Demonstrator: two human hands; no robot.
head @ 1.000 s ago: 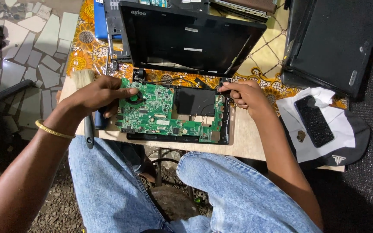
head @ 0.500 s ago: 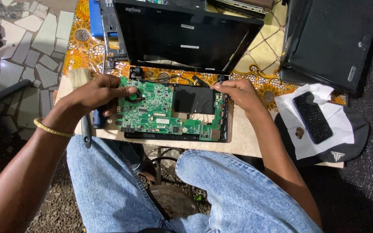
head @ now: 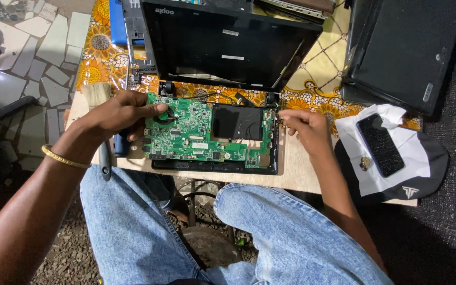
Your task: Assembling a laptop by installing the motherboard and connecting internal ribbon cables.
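A: Position of the board?

B: The green circuit board (head: 196, 134) is being kept inside the opened laptop base (head: 215, 164), which is lying on the wooden table (head: 302, 177) just in front of the knees. A black square panel (head: 237, 122) is sitting on the board's right half. The lid with the dark screen (head: 228, 45) is being held tilted back behind it.

A: Left hand?

B: The left hand (head: 120, 113) is being rested on the board's upper left corner; its fingers (head: 151, 110) are being laid flat and close together over the round fan area, touching it. Nothing is being pinched. A gold bangle (head: 64, 158) is being worn on that wrist.

A: Right hand?

B: The right hand (head: 304, 129) is being held at the base's right edge, fingertips drawn together against the rim. Whether anything small is being pinched cannot be told.

A: Surroundings?

B: A brush (head: 100, 124) is lying partly under the left hand. A black phone (head: 380, 145) is lying on white paper (head: 354, 137) over a dark cap (head: 423, 174), to the right, well apart from the base. A second dark laptop (head: 407, 53) is lying at upper right on the patterned cloth (head: 317, 68).
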